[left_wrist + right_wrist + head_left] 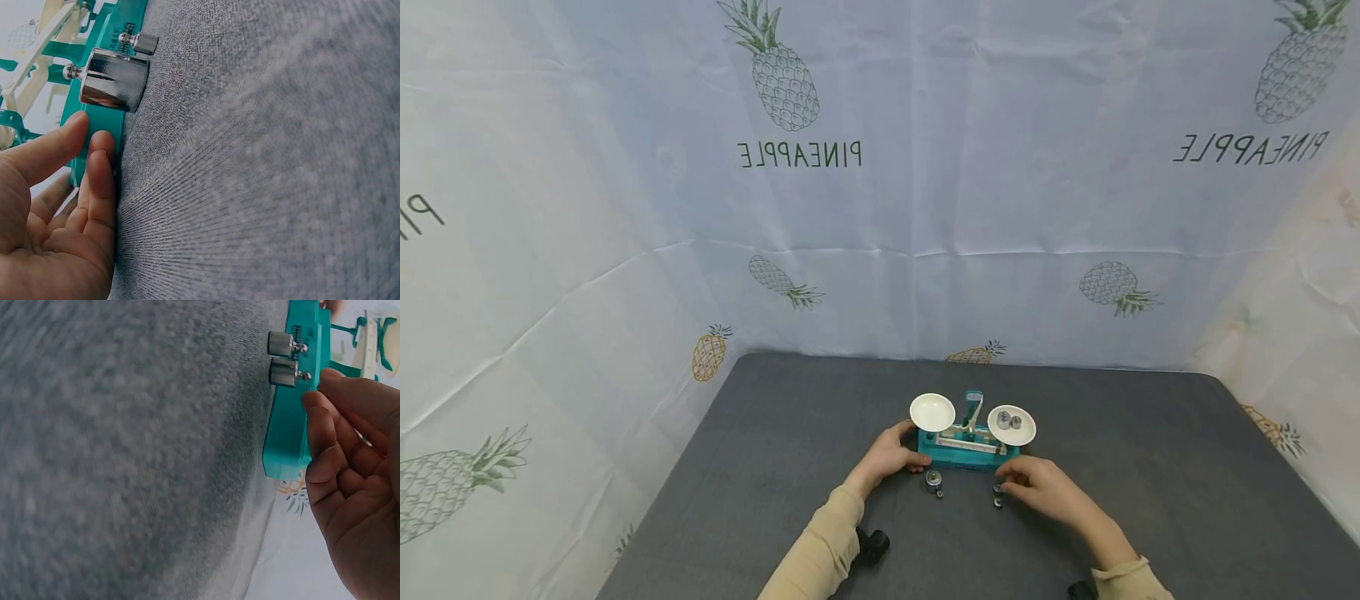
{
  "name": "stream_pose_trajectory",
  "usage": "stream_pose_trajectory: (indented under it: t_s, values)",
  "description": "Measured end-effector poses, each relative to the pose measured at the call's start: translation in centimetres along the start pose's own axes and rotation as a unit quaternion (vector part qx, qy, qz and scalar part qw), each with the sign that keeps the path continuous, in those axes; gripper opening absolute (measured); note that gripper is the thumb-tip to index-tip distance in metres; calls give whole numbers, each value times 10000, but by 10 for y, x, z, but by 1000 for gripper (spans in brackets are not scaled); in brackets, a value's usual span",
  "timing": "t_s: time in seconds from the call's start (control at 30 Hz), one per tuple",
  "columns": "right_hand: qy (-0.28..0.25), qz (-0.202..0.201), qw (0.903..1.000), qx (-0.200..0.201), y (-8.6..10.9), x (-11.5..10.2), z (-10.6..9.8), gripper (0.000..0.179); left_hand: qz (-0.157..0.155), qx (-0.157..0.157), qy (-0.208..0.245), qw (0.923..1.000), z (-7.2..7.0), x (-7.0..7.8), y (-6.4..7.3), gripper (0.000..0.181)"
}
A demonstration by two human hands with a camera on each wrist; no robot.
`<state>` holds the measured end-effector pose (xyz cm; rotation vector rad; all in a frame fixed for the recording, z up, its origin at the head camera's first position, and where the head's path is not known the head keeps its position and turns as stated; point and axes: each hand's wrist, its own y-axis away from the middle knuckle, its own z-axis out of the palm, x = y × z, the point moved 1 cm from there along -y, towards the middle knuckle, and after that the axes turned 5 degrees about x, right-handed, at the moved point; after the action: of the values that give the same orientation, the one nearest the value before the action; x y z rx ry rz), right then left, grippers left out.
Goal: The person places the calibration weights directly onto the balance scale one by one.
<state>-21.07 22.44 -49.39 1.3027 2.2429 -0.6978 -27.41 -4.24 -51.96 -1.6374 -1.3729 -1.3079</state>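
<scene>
A teal balance scale (pixel 966 454) with two white pans stands on the grey table. My left hand (pixel 889 452) is at the left end of its base, fingers loosely bent and fingertips right at the teal edge. My right hand (pixel 1043 487) is low in front of the base's right end. Its thumb and fingertips are bent close together beside the knob of a small metal weight (pixel 284 372), with nothing visible between them. A second small weight (pixel 280 344) stands beside that one. Near my left hand stand a large chrome weight (pixel 114 80) and a tiny weight (pixel 147 44).
The right pan (pixel 1024 435) holds two metal weights (pixel 1003 420), while the left pan (pixel 932 412) is bare. Black wrist straps show below both sleeves. White pineapple-print cloth (pixel 910 208) hangs behind the table (pixel 820 400) and along both sides.
</scene>
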Motion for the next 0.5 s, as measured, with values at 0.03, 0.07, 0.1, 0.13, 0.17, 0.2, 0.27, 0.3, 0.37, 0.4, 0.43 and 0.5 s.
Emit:
stream_pose_trajectory:
  t_s: [0.03, 0.07, 0.1, 0.13, 0.17, 0.2, 0.27, 0.3, 0.37, 0.4, 0.43, 0.5]
  values:
    - [10, 17, 10000, -31, -1, 0, 1, 14, 16, -2, 4, 10000, 0, 0, 0, 72]
    - [13, 48, 10000, -66, -1, 0, 2, 14, 15, -1, 3, 10000, 0, 0, 0, 71]
    - [9, 69, 9999, -106, -1, 0, 3, 14, 13, -3, 1, 10000, 0, 0, 0, 72]
    - [-3, 97, 9998, -143, -2, 1, 4, 14, 18, -3, -7, 10000, 0, 0, 0, 71]
    - [-10, 123, 9998, -177, -2, 1, 5, 14, 8, -2, -10, 10000, 0, 0, 0, 71]
    - [-22, 149, 9997, -206, -2, 1, 5, 14, 18, -4, -8, 10000, 0, -1, 0, 71]
    - [-24, 218, 9994, -258, -3, 2, 7, 14, -20, -3, -3, 10000, 0, -1, -1, 71]
    - [-19, 236, 9993, -278, -3, 2, 7, 13, -18, -6, 10, 10000, 0, -1, -1, 71]
    - [0, 283, 9991, -308, -3, 3, 8, 13, -14, -11, 36, 10000, 0, -1, -1, 72]
    - [2, 308, 9990, -326, -3, 3, 8, 13, -16, -13, 48, 10000, 0, -1, -1, 72]
    - [3, 329, 9989, -340, -3, 3, 9, 13, -19, -12, 49, 10000, 0, -1, -1, 72]
    - [-4, 365, 9987, -349, -3, 4, 9, 13, -16, -9, 46, 10000, -1, -1, -2, 72]
